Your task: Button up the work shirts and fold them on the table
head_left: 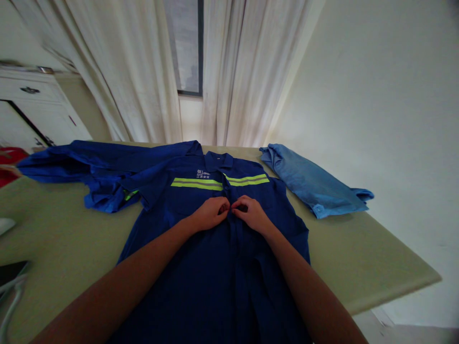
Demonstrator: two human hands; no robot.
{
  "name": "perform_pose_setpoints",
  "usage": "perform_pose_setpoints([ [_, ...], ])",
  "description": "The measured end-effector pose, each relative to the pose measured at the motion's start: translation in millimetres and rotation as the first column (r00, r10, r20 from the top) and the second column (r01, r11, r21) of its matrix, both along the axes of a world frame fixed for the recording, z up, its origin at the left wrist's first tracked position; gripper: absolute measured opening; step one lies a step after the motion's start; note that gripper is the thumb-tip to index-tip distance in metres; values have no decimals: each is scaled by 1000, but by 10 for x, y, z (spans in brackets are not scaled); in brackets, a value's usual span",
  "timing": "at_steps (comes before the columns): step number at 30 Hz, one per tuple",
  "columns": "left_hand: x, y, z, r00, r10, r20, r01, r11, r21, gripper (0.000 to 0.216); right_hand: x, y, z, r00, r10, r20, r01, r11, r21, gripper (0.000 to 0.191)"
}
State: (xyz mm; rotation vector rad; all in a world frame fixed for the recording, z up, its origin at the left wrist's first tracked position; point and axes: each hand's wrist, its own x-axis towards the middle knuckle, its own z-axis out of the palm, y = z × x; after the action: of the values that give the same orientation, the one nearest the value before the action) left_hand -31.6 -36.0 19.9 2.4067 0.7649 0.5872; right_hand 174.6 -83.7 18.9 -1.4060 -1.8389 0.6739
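Your left hand (211, 213) and your right hand (251, 213) meet at the middle of the dark blue work jacket (215, 282). The jacket lies face up and spread flat on the pale green table (53, 239). Its collar (218, 160) is at the far end and its lower part runs toward you, past the near edge of the view.

Both hands rest on the jacket's front opening, just nearer to you than the yellow-green reflective stripes (195, 183) that cross the chest. The fingers of each hand are curled in tight, and the two sets of fingertips almost touch. Each hand pinches the cloth at the front edge from its own side. Your fingers hide whether a button sits between them. Your forearms lie over the lower half of the jacket, one on either side of the opening.

A small white logo (203, 174) sits on the chest just above the left stripe. A second dark blue garment (100, 172) lies bunched on the left, against the jacket's shoulder and stretching toward the table's left side. A light blue shirt (311, 184) lies folded on the right, just beside the jacket's other shoulder and near the table's right edge.

Beyond the far edge hang white curtains (136, 71) with a window (186, 43) between them. A white cabinet (32, 110) stands at far left.
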Motion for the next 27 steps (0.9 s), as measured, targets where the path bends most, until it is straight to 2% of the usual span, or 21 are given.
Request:
perform_pose_setpoints([
  [3, 12, -56, -21, 998, 19, -63, -6, 982, 187, 8, 20, -4, -10, 1000, 17, 18, -17, 1000, 11, 13],
  [6, 11, -76, -30, 995, 21, -96, 3, 972, 235, 14, 5, -20, -8, 999, 7, 40, -8, 999, 35, 16],
  [8, 5, -63, -25, 998, 13, -56, -4, 986, 168, 15, -20, -31, 0, 997, -6, 70, 2, 999, 52, 17],
  [10, 3, -46, -14, 999, 23, 23, -23, 999, 36, 14, -49, -40, 13, 993, -22, 115, 12, 996, 86, 15],
  [12, 11, -34, -9, 994, 59, 88, -51, 994, -98, 17, -73, -48, 27, 986, -39, 164, 19, 993, 120, 14],
  [14, 24, -27, -15, 988, 98, 118, -78, 983, -168, 19, -89, -57, 40, 979, -48, 200, 20, 990, 139, 12],
  [18, 37, 15, -50, 977, 106, 185, -58, 967, -247, 7, -100, -75, 61, 974, -48, 220, 17, 990, 140, 10],
  [21, 34, 60, -59, 972, 79, 221, -12, 957, -289, 7, -108, -82, 69, 974, -49, 221, 17, 989, 144, 13],
  [24, 46, 64, -35, 982, 54, 183, 1, 957, -289, 12, -115, -74, 61, 980, -56, 193, 28, 988, 149, 15],
  [27, 87, 19, 13, 990, 89, 107, -61, 970, -234, 14, -121, -58, 41, 988, -63, 138, 41, 987, 155, 15],
])
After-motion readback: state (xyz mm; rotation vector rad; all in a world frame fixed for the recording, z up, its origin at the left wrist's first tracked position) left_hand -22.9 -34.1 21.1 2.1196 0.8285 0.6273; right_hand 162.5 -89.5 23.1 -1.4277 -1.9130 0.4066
